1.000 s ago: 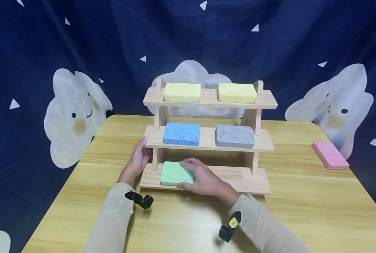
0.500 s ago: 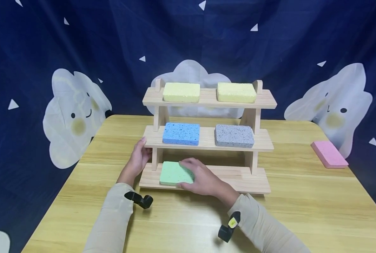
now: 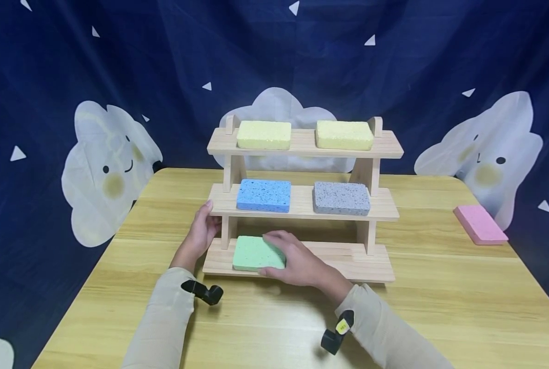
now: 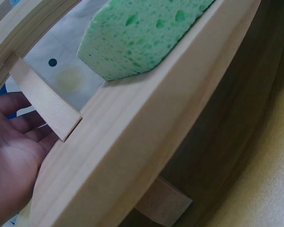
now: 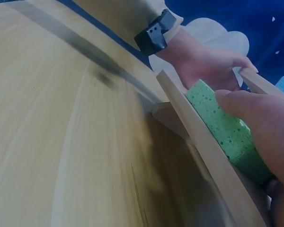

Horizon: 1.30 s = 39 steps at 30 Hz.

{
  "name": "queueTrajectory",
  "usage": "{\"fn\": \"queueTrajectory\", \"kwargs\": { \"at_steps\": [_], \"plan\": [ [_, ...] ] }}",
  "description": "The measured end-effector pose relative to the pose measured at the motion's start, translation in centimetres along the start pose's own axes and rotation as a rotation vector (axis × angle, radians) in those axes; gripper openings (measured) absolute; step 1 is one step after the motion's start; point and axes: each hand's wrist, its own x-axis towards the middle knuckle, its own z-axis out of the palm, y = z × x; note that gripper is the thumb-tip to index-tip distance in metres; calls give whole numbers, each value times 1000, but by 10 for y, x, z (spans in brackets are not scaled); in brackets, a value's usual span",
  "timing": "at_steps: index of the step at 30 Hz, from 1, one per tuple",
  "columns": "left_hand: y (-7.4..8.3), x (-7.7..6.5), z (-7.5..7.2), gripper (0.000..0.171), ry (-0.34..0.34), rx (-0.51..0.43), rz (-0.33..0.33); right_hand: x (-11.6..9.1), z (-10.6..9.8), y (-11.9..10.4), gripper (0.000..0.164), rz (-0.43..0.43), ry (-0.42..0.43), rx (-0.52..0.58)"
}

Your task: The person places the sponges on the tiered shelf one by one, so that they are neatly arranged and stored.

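A three-tier wooden shelf stands on the table. On the left of its bottom tier lies a green sponge, its face up. My right hand grips the sponge's right end, thumb at the front edge and fingers over the back edge. In the right wrist view the thumb lies along the green sponge. My left hand holds the shelf's left end, thumb up at the middle tier. Its fingers pass behind the side upright in the left wrist view, partly hidden there.
On the middle tier lie a blue sponge and a grey sponge. Two pale yellow sponges, one left and one right, sit on top. A pink sponge lies at the table's right edge. A dark curtain hangs behind.
My right hand has shifted very slightly to the right at the green sponge, and a little more of the sponge shows. The left hand keeps its hold on the shelf.
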Motion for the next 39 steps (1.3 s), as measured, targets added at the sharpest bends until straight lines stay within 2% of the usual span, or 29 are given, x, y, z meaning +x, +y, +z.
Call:
{"fn": "queueTrajectory", "kwargs": {
  "at_steps": [9,15,21,31,39],
  "plan": [
    [1,0,0,57,11,-14,-23,-17,-10,7,81,29,18,0],
    [2,1,2,61,11,15,-23,-33,-18,13,83,55,47,-25],
    [3,-1,2,68,7,23,-13,-47,-27,21,79,96,101,-28],
    [-3,-1,0,60,9,6,-39,-76,-43,37,72,112,193,-67],
    [3,-1,1,63,-4,29,-9,-99,-64,52,62,118,315,-65]
  ]
}}
